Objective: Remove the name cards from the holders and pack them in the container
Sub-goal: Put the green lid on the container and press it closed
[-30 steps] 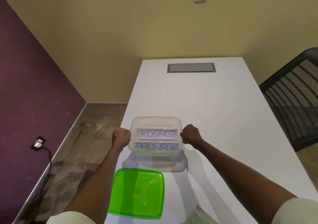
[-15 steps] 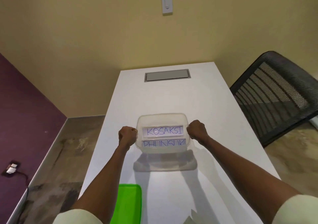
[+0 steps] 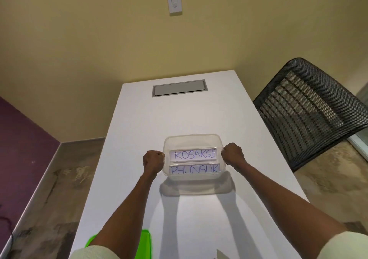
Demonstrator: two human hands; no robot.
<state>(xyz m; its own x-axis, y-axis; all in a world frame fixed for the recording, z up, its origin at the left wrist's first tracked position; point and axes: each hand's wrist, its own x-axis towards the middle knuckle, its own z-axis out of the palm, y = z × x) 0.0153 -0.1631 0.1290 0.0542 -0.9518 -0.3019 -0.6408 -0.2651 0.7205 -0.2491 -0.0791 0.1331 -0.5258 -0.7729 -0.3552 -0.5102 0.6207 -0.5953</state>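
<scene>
Two name cards are seen inside the clear container point(image 3: 192, 139): the card marked KOSAKSI point(image 3: 192, 155) at the 12 o'clock side and the card marked PHUNSUK point(image 3: 194, 169) at the 6 o'clock side, lying parallel and just beside each other. Whether the cards are bare or still sleeved in holders cannot be told; a pale strip is noted between them. The container is held slightly clear of the white table point(image 3: 139, 119), as judged from the shadow cast beneath it, near the table's middle.

The left hand point(image 3: 153, 161) is closed into a fist on the container's 9 o'clock wall; the right hand point(image 3: 232, 153) is closed likewise on the 3 o'clock wall. The container is thus gripped by both.

The packing of these two cards is judged complete. The container is uncovered; a green lid point(image 3: 145, 244) is partly visible at 7 o'clock, well apart, at the near table edge. Closing is judged to remain, should it be required. No loose holders or further cards are identified on the table.

A mesh chair point(image 3: 306, 107) stands at 2 o'clock, beside the table.
</scene>
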